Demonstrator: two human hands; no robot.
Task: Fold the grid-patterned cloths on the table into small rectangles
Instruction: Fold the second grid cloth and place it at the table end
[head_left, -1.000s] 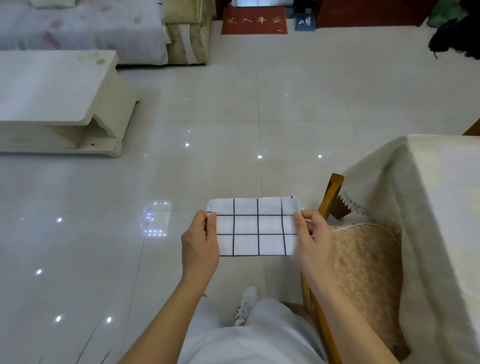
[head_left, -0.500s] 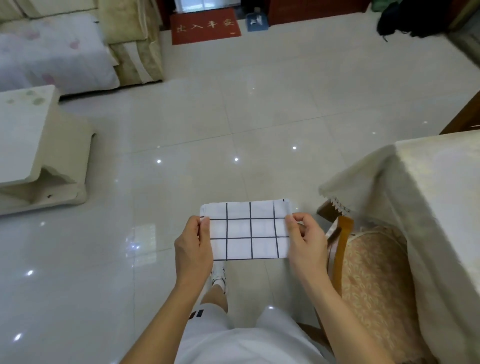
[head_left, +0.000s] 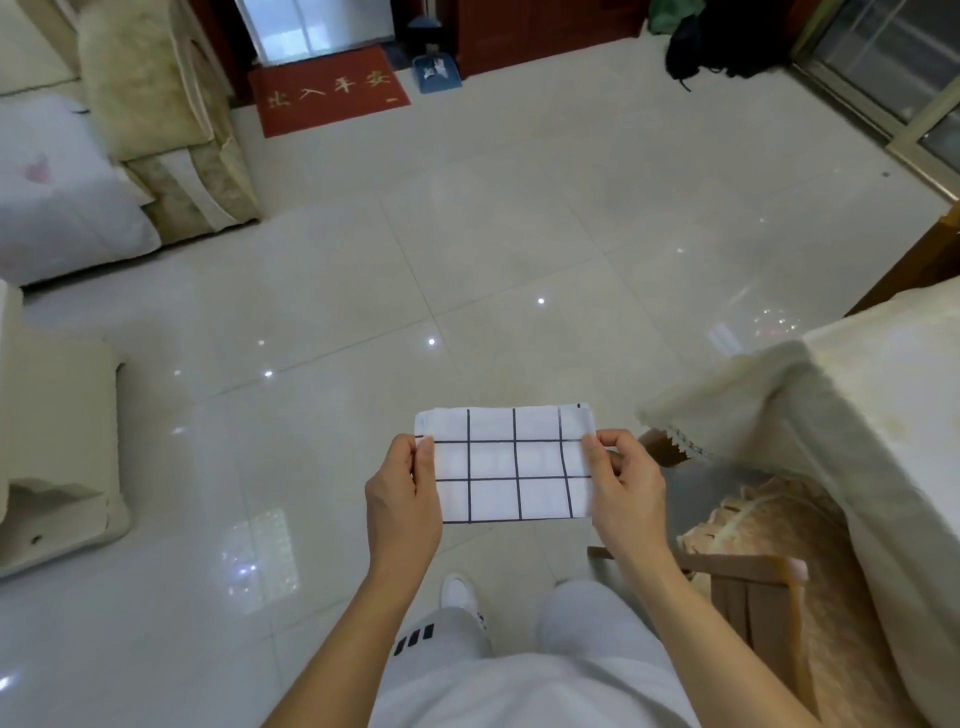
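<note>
1. Cream cloth covered the table at the right, the largest thing in view; no other grid-patterned cloths could be made out on the part of it that showed; a wooden chair with a patterned cushion was tucked just beside it.
2. White, with dark grid lines, the cloth was held in the air over the tiled floor, apart from the table and to its left; it was already reduced to a small rectangle, so the folding of this piece was judged all but finished.
3. Its left short edge was pinched by the left hand and its right short edge by the right hand, thumbs on the near face, the cloth stretched flat between the two grips.
4. One further halving may have been intended, though this could not be told; otherwise the next move was judged to call for carrying it rightward and laying it flat on the table.
</note>
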